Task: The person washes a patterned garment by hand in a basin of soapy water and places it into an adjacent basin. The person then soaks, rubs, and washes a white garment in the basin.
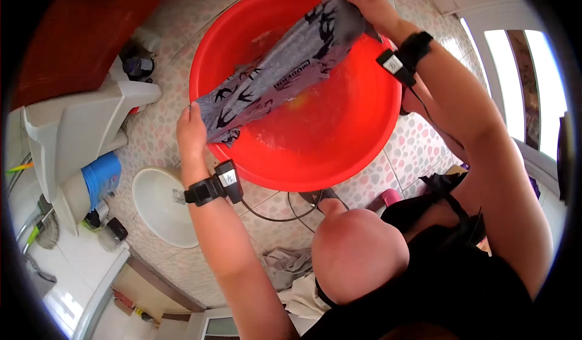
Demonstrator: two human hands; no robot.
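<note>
A wet-looking grey garment (273,67) with black bird prints and some lettering is stretched slantwise over a large red basin (315,173). My left hand (192,133) is closed on its lower-left end, by the basin's left rim. At the upper right, the other end is gripped by my right hand (373,10), near the far rim. Between the two hands the cloth hangs in folds, and its exact kind of garment cannot be made out. Shallow water seems to lie in the basin below it.
A white basin (159,210) stands on the tiled floor at the left, near a white pedestal fixture (76,134) and a blue container (102,179). Crumpled cloth (286,266) lies near my legs. A dark red cabinet (66,31) fills the upper left.
</note>
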